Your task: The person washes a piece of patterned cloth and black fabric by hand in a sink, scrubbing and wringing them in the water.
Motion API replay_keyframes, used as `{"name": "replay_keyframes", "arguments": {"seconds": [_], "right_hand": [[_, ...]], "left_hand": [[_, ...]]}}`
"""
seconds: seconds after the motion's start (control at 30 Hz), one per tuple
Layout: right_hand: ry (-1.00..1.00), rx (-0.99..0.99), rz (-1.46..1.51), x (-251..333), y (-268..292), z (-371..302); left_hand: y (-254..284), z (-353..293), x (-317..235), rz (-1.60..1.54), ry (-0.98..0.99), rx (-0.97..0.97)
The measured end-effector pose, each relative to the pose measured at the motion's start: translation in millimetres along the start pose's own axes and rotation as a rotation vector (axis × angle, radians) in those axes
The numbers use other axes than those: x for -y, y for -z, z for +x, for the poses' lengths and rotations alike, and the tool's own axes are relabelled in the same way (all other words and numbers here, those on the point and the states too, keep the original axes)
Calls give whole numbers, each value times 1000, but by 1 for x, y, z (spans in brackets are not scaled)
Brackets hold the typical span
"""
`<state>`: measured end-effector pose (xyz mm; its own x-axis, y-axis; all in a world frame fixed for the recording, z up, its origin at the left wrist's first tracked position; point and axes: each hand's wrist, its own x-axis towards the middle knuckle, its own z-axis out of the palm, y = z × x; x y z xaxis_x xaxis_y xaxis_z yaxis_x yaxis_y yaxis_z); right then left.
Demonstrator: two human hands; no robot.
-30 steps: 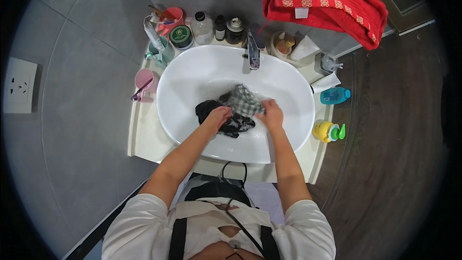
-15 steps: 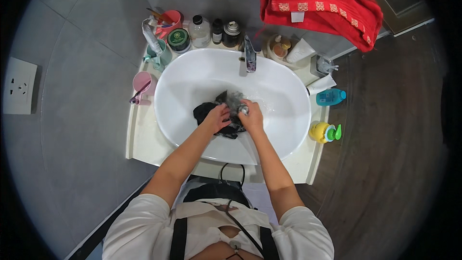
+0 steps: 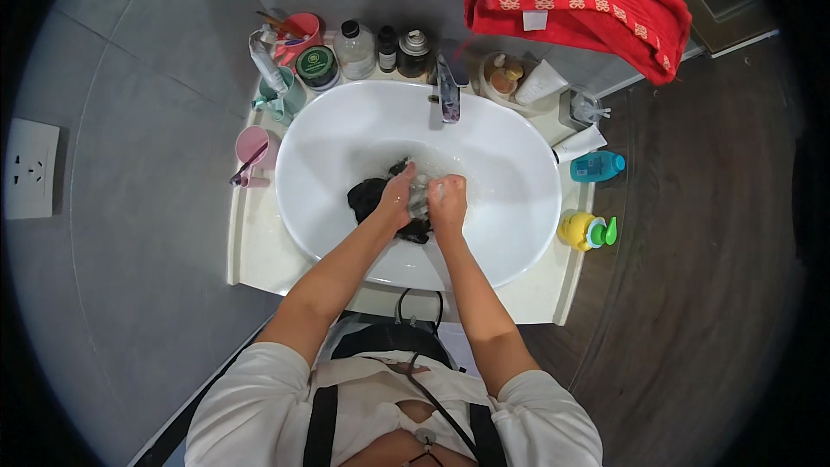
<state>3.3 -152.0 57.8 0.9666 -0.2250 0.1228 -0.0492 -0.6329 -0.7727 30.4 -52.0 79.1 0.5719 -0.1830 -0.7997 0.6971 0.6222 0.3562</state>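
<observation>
A wet, thin grey cloth [image 3: 418, 197] is bunched between my two hands inside the white basin [image 3: 510, 233]. My right hand [image 3: 448, 200] is closed in a fist round its right side. On the other side my left hand [image 3: 398, 195] grips the cloth, thumb pointing away from me; its fingertips are partly hidden. Dark black fabric [image 3: 367, 197] lies in the basin under and left of my left hand, and some of it shows below the grey cloth. Whether the two cloths are joined I cannot tell.
A faucet [image 3: 449, 91] reaches over the basin's far rim. Bottles, jars and cups, including a pink cup [image 3: 254, 149], crowd the counter's back and left. To the right stand a blue bottle [image 3: 596, 166] and a yellow pump bottle [image 3: 584, 231]. A red towel [image 3: 571, 0] hangs behind.
My hands have drawn closer around the grey cloth, which now shows bunched between them. My right hand has gone from loosely curved fingers to a fist.
</observation>
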Motion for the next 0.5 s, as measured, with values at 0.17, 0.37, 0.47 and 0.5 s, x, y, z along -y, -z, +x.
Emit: {"name": "replay_keyframes", "arguments": {"seconds": [0.17, 0.37, 0.47, 0.5], "right_hand": [[261, -75, 168, 34, -2, -11], [144, -67, 63, 5, -3, 9], [122, 77, -9, -28, -9, 9], [135, 114, -15, -38, -6, 7]], "left_hand": [[10, 7, -12, 22, 82, -18], [-2, 2, 9, 349, 1, -88], [38, 36, 20, 424, -91, -4], [38, 34, 13, 432, -146, -34]]}}
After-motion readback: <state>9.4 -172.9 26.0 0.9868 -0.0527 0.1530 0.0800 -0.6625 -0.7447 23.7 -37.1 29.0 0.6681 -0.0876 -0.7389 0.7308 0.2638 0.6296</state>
